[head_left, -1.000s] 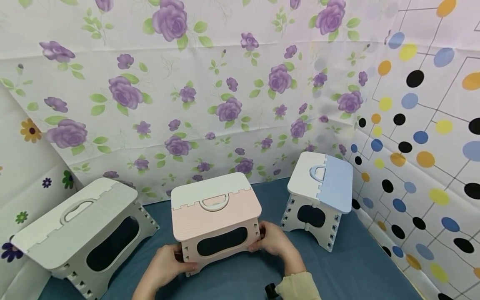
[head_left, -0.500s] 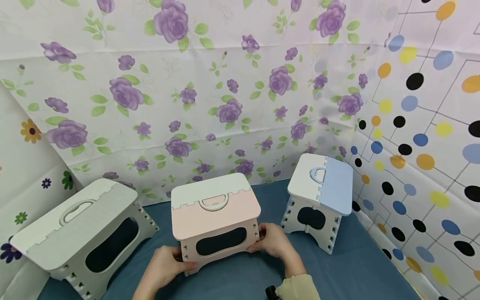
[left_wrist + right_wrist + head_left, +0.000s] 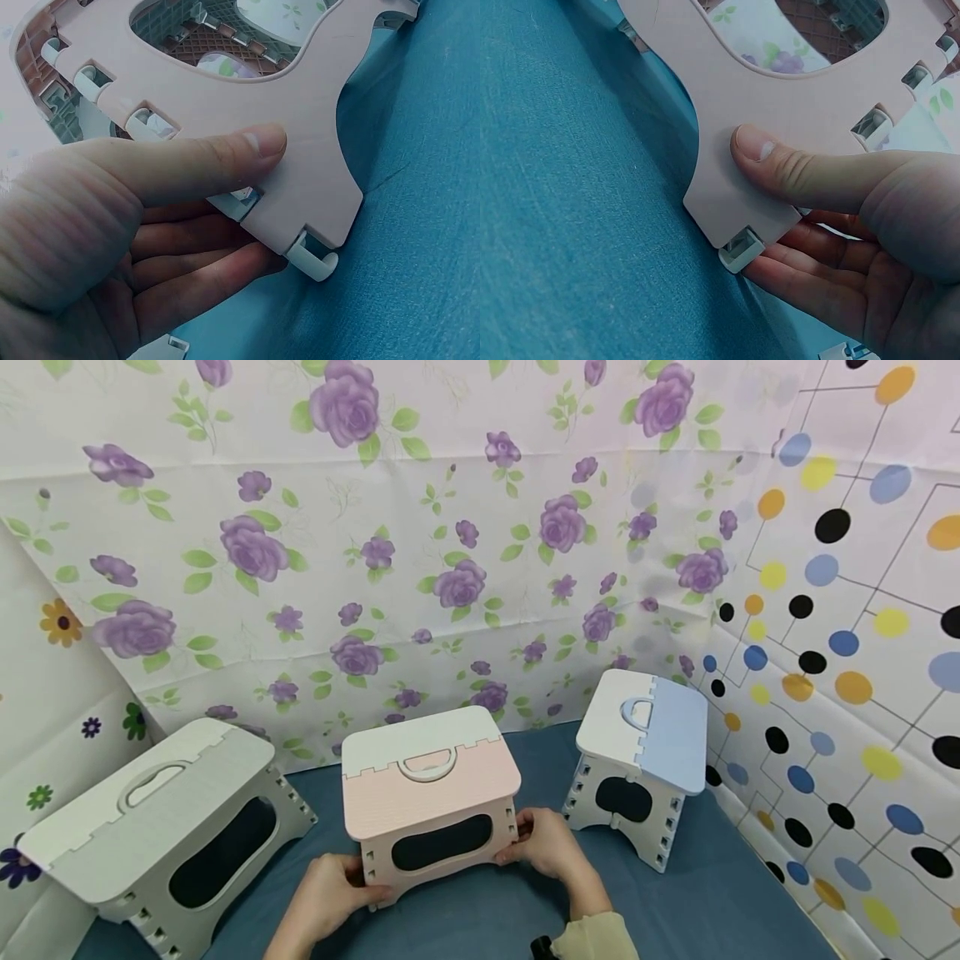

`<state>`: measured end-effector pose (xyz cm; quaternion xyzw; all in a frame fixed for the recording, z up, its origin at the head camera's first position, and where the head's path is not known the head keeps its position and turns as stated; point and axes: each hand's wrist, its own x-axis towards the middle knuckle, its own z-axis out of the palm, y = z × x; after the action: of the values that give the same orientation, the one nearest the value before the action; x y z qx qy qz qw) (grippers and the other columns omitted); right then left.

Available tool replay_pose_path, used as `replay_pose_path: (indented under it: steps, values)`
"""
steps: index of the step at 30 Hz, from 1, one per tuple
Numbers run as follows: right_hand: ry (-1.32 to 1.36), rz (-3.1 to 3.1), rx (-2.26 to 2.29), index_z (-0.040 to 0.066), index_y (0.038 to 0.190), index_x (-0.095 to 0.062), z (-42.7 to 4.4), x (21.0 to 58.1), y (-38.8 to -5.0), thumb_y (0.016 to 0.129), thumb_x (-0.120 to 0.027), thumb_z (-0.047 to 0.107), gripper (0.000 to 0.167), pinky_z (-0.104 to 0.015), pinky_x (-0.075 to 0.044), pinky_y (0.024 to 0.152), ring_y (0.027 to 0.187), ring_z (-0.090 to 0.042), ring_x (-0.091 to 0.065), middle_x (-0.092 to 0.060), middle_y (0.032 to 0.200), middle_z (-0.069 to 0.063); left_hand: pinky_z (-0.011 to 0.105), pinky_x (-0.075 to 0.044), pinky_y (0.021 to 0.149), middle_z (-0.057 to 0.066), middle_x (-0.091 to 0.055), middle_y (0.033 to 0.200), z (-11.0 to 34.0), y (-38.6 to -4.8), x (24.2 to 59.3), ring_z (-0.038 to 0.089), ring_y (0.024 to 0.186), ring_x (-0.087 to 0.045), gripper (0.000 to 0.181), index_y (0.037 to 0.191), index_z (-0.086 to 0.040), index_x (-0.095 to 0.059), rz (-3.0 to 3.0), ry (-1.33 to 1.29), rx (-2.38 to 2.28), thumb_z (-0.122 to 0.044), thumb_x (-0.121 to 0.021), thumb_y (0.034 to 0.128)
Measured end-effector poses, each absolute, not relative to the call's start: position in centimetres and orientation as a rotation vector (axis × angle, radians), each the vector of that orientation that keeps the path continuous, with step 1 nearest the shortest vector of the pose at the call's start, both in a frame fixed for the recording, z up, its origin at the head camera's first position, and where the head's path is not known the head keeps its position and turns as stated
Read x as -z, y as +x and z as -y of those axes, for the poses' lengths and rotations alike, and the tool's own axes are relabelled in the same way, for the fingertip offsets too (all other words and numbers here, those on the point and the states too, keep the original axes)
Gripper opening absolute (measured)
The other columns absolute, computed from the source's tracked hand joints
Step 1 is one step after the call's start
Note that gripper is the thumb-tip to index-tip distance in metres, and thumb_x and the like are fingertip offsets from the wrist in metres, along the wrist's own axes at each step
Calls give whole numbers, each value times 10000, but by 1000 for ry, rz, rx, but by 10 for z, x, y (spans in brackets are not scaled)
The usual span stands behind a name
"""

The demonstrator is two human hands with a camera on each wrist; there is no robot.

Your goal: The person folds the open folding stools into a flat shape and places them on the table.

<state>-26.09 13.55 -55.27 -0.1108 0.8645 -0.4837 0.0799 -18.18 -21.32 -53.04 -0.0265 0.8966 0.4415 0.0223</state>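
A person's left hand (image 3: 328,891) and right hand (image 3: 550,845) reach forward, apart. Each pinches, thumb (image 3: 225,157) on the near side, fingers (image 3: 810,281) tucked behind

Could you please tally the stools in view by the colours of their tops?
Grey-and-white stool: 1
Pink-and-white stool: 1
Blue-and-white stool: 1
Total: 3

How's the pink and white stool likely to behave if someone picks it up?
The pink and white stool is probably light for its size, given its large cutout and hollow ribbing. Its panels look like rigid plastic, so they should barely flex. It might fold along its jointed top seam if pulled up from the middle.
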Motion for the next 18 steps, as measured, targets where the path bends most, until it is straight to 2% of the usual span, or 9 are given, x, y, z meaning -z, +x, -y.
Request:
replay_pose_path:
  steps: [18]
  values:
    - [-314, -2575, 1437, 106, 959, -718, -136, 553, -261, 710, -1029, 180, 405, -378, -529, 706, 769, -188, -645, -694, 838, 12, 314, -549, 573, 28, -778, 811, 216, -181, 529, 155, 677, -697, 291, 960, -43, -837, -2756, -13, -1375, -176, -991, 753]
